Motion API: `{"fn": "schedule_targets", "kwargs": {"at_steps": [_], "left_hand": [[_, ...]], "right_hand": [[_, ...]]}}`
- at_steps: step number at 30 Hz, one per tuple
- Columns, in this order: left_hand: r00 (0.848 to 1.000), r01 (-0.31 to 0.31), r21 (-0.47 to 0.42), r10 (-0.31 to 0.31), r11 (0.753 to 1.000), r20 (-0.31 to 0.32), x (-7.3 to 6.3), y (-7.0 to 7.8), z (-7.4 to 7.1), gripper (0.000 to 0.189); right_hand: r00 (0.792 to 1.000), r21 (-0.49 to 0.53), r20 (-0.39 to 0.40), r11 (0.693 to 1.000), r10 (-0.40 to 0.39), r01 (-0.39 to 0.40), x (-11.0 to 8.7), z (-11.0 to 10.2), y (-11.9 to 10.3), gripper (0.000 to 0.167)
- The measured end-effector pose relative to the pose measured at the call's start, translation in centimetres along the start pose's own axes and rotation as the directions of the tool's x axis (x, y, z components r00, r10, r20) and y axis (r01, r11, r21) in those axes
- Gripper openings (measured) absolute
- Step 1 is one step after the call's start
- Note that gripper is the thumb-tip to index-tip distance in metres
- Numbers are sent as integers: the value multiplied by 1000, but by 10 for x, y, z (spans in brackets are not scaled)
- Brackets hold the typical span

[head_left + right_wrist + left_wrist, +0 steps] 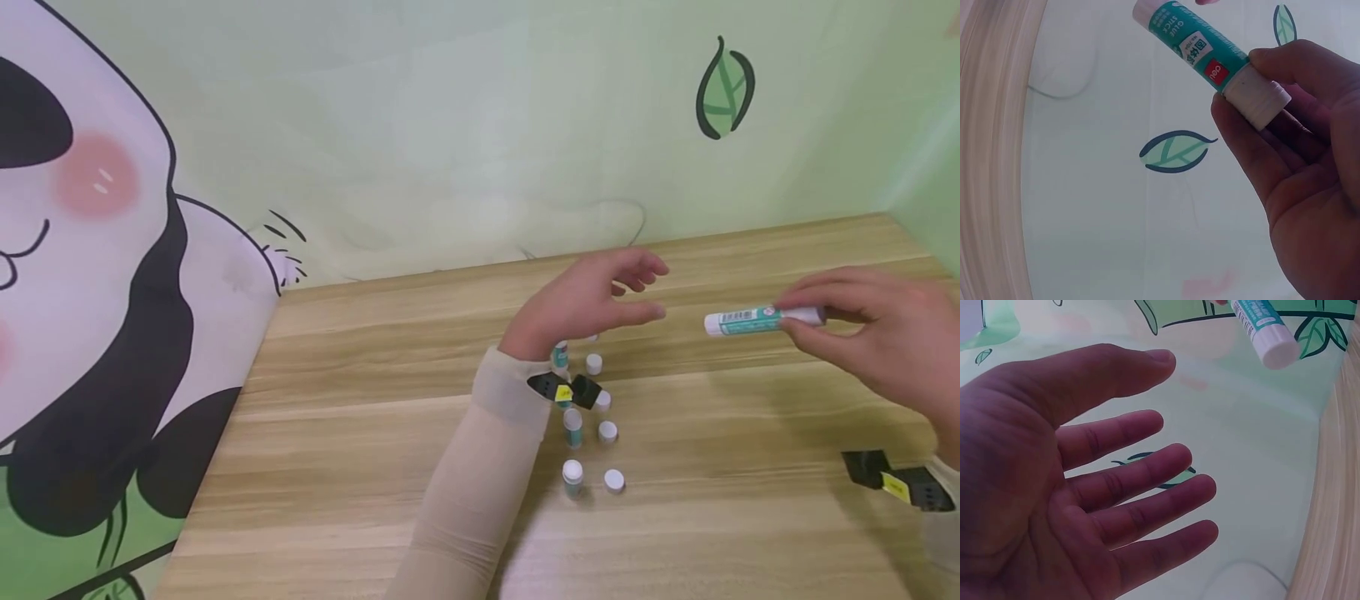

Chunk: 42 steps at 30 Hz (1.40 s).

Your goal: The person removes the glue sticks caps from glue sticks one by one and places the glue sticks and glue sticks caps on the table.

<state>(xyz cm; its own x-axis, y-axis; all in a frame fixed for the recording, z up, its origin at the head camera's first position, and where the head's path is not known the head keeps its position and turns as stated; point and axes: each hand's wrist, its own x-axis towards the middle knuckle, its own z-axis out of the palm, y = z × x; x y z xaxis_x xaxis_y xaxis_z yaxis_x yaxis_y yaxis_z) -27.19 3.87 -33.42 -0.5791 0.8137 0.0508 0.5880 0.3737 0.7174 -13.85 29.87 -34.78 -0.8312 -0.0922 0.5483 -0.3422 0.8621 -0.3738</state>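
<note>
A white and teal glue stick (750,320) is pinched between the thumb and fingers of my right hand (885,333), held nearly level above the table's right side. In the right wrist view the glue stick (1200,53) shows its printed label, and the fingers grip it near its white end. My left hand (585,296) is held over the table with fingers apart and nothing in them. The left wrist view shows the palm (1016,487) bare, with the glue stick's white end beyond the thumb, not touching it.
Uncapped glue sticks (573,479) stand in a column on the wooden table (337,450), partly hidden by the left wrist. Several white caps (614,481) lie in a column just right of them. A wall with a painted panda (90,250) rises behind.
</note>
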Motion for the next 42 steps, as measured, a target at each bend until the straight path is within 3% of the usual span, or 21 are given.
{"fn": "schedule_targets", "kwargs": {"at_steps": [11,18,25,29,36,42], "left_hand": [[1000,-17,39,16,999,21,-2,5,0,48],[999,-18,64,16,998,37,-1,11,2,48],[997,-16,91,9,996,76,-1,16,3,46],[996,-20,101,11,995,91,-2,18,5,46],[994,-37,90,27,995,103,0,20,8,45],[992,-58,115,45,992,117,2,22,12,35]], "right_hand": [[999,-55,-19,998,-41,40,5,5,-16,28],[991,-16,-68,993,-115,114,8,9,-22,27],[963,84,-142,966,-230,243,11,20,-24,15],[955,105,-159,957,-251,269,12,26,-25,22],[945,121,-182,947,-273,297,14,29,-29,52],[934,132,-216,940,-284,316,15,32,-32,55]]}}
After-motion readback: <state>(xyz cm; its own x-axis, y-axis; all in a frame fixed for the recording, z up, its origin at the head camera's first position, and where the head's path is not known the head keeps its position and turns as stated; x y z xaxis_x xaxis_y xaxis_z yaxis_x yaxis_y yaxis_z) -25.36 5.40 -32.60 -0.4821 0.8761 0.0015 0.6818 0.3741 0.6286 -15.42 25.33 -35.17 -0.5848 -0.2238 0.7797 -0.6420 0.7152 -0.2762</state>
